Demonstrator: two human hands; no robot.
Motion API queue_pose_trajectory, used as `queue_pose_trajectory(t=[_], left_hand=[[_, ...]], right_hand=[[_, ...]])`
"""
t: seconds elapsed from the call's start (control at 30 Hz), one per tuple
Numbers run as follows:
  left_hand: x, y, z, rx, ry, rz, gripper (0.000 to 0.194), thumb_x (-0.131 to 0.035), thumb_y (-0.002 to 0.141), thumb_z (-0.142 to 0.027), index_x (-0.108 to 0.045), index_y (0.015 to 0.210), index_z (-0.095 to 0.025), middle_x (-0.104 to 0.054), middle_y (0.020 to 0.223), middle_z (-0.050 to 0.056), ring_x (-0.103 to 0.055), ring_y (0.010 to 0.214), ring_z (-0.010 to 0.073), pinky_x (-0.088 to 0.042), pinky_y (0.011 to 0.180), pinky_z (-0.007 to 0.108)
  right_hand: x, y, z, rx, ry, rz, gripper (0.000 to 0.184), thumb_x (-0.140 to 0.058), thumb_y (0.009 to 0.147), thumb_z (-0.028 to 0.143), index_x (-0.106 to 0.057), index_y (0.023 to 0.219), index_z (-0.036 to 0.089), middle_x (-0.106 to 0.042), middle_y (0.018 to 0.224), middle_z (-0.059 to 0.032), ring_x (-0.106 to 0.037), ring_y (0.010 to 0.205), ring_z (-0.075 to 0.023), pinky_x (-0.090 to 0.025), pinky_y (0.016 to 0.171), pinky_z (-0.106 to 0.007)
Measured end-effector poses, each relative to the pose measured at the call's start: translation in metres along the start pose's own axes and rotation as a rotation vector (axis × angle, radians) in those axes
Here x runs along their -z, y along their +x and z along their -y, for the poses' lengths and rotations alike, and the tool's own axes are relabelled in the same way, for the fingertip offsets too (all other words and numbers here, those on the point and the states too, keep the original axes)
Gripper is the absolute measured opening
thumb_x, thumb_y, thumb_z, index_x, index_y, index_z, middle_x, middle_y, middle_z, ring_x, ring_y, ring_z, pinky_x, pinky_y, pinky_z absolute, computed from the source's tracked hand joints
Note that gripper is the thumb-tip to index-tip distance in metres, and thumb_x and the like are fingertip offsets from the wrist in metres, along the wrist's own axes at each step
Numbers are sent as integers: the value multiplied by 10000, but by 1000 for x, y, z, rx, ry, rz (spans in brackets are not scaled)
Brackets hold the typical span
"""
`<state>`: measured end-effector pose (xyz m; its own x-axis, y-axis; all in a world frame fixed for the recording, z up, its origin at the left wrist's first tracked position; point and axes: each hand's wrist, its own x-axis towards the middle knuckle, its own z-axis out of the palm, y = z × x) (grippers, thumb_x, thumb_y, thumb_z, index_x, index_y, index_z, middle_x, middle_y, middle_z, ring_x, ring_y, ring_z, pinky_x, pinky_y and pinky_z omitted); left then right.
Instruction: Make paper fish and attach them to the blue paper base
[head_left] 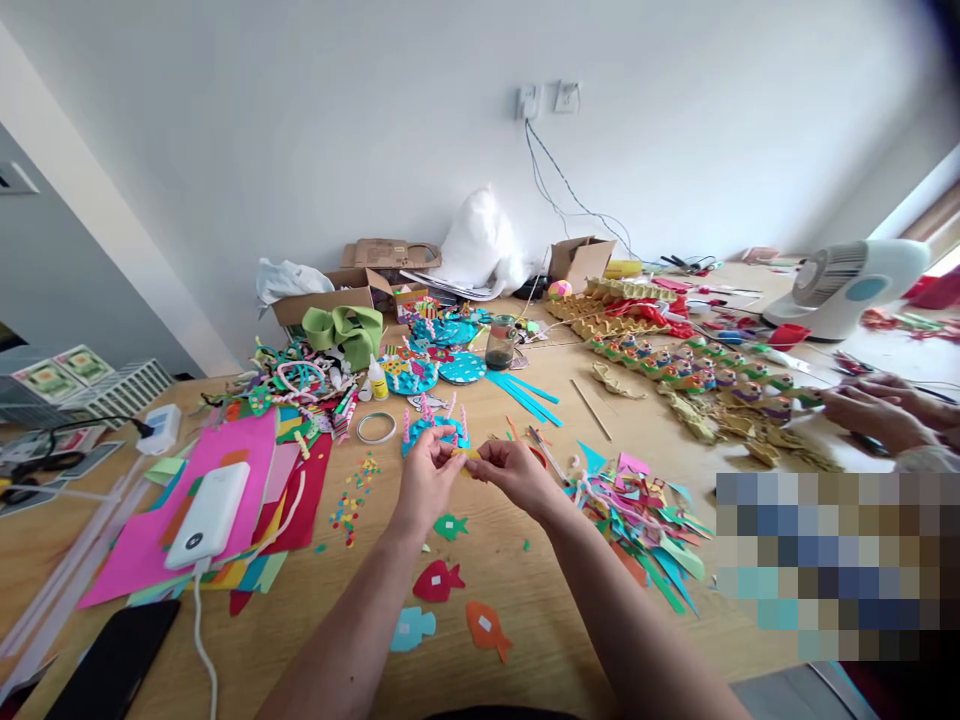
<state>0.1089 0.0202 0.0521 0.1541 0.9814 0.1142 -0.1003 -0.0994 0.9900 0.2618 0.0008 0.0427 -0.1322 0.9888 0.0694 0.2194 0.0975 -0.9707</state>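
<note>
My left hand and my right hand meet at the middle of the table, both pinching a small yellow paper piece. Fingers cover most of it, so its outline is hidden. Just behind them stands a blue disc with pink twisted stems. Between my forearms lie paper fish: a green fish, a red fish, a light blue fish and an orange fish. Each carries a small white square. Colourful paper dots are scattered left of my left hand.
Paper scraps are heaped at right; coloured sheets lie left under a white power bank. A glue bottle, tape ring and glass jar stand behind. Another person's hands work at far right, near a fan.
</note>
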Motion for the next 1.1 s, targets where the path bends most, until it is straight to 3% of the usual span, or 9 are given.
queue_pose_trajectory(t=[0.23, 0.43, 0.77, 1.0, 1.1], left_hand=[[-1, 9, -5, 110, -53, 126, 475, -745, 635, -259, -581, 1065, -138, -637, 692, -14, -595, 630, 112, -471, 641, 239], [-2, 10, 0, 98, -39, 56, 444, -735, 631, -272, -581, 1026, -139, -629, 677, -28, -594, 618, 109, -466, 631, 229], [-6, 9, 6, 93, -79, 17, 409, -720, 646, -198, -592, 1029, -134, -660, 732, -1, -617, 660, 114, -493, 669, 232], [-1, 13, 9, 58, -106, -108, 392, -731, 613, -204, -588, 970, -131, -657, 698, -1, -612, 625, 110, -498, 602, 211], [2, 16, 8, 79, -115, -153, 417, -747, 587, -221, -598, 963, -119, -675, 718, 18, -623, 622, 124, -510, 570, 223]], right_hand=[[-1, 1, -1, -21, 124, -50, 426, -679, 692, 569, -530, 628, 175, -517, 589, 28, -404, 549, -94, -286, 511, -228], [-8, 2, -11, -30, 227, -98, 430, -725, 657, 552, -532, 658, 168, -526, 623, 23, -445, 587, -102, -327, 554, -236], [-11, -1, -21, 24, 238, -131, 383, -647, 752, 540, -554, 713, 170, -534, 652, 12, -473, 612, -113, -370, 577, -245], [-16, 0, -32, 221, 88, -480, 236, -488, 900, 377, -590, 1001, 189, -621, 799, -34, -575, 752, -153, -467, 695, -289], [-18, -3, -31, 328, 7, -591, 342, -483, 912, 277, -469, 1249, 219, -638, 802, -14, -616, 785, -153, -487, 741, -304]])
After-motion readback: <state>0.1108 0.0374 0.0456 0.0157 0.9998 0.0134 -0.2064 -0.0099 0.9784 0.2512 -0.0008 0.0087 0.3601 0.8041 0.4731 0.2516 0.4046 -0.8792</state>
